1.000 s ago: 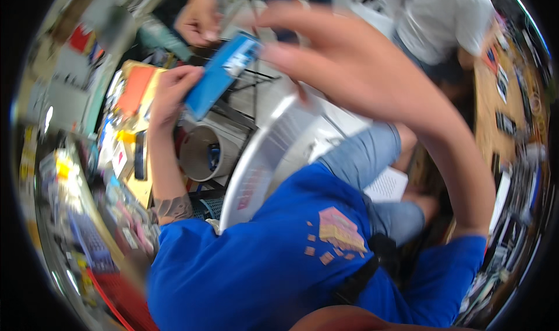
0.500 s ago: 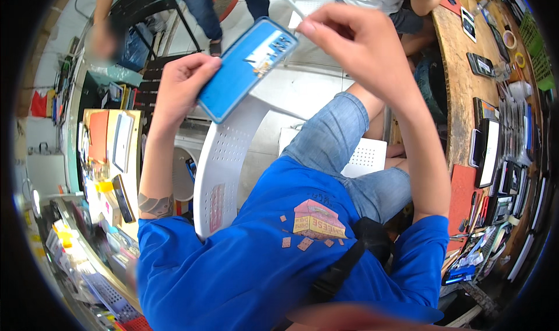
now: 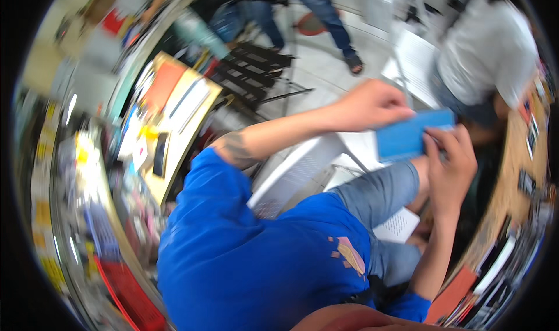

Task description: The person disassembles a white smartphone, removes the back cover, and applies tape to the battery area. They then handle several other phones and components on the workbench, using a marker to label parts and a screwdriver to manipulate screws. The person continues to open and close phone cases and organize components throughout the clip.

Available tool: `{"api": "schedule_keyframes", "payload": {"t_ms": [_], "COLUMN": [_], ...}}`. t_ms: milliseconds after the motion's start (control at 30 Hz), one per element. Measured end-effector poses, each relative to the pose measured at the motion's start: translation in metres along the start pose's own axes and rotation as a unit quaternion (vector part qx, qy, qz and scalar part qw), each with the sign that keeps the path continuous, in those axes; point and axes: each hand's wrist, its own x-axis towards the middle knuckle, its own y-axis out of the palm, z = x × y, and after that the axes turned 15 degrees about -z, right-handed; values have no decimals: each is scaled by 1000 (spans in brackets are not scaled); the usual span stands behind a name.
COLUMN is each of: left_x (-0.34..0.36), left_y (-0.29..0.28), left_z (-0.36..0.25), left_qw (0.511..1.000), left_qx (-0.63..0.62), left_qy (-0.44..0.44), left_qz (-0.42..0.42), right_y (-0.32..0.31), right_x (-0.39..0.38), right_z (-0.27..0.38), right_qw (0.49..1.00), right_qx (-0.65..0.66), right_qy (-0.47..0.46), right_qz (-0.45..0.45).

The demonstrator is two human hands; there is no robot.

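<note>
A flat, rectangular blue phone [image 3: 402, 140] is held up in front of me, right of centre, above my denim-clad knee. My left hand [image 3: 375, 107] has its fingers curled closed at the phone's upper left edge, with the thumb along that edge. From the right, my right hand [image 3: 454, 159] grips the phone's right part, thumb and fingers bent against its face. Motion blur smears the phone's surface, so its details do not show. Its far side is hidden.
A light wooden stand [image 3: 192, 107] with flat devices is at my left, near a red basket [image 3: 131, 290]. A wooden workbench [image 3: 495, 214] with phones and tools runs along my right. A black slatted chair [image 3: 250, 72] and a person in a white shirt [image 3: 489, 51] are ahead.
The view has turned left. The phone has moved right and now lies nearly level instead of slanted. My right hand, formerly raised apart from the phone, is now on it.
</note>
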Motion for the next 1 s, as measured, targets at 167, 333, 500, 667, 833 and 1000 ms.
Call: {"api": "schedule_keyframes", "payload": {"t_ms": [167, 333, 500, 667, 833, 1000], "left_x": [-4, 1, -2, -2, -2, -3], "left_y": [6, 10, 10, 9, 4, -3], "left_z": [7, 16, 16, 11, 7, 0], "left_qw": [996, 997, 998, 997, 997, 997], "left_qx": [-57, -48, -46, -39, -61, -44], "left_qy": [-42, -34, -18, -61, -54, -68], "left_qz": [-46, -53, -36, -11, -6, 9], "right_y": [9, 13, 3, 0, 0, -4], "right_x": [4, 11, 26, 29, 29, 28], "right_z": [3, 1, -11, -38, -51, -47], "right_qw": [993, 988, 996, 993, 954, 930], "right_qx": [-96, -114, -72, 56, 194, 206], "right_qy": [-70, -100, -52, 62, 195, 258], "right_qz": [26, 42, 19, 87, 124, 164]}}
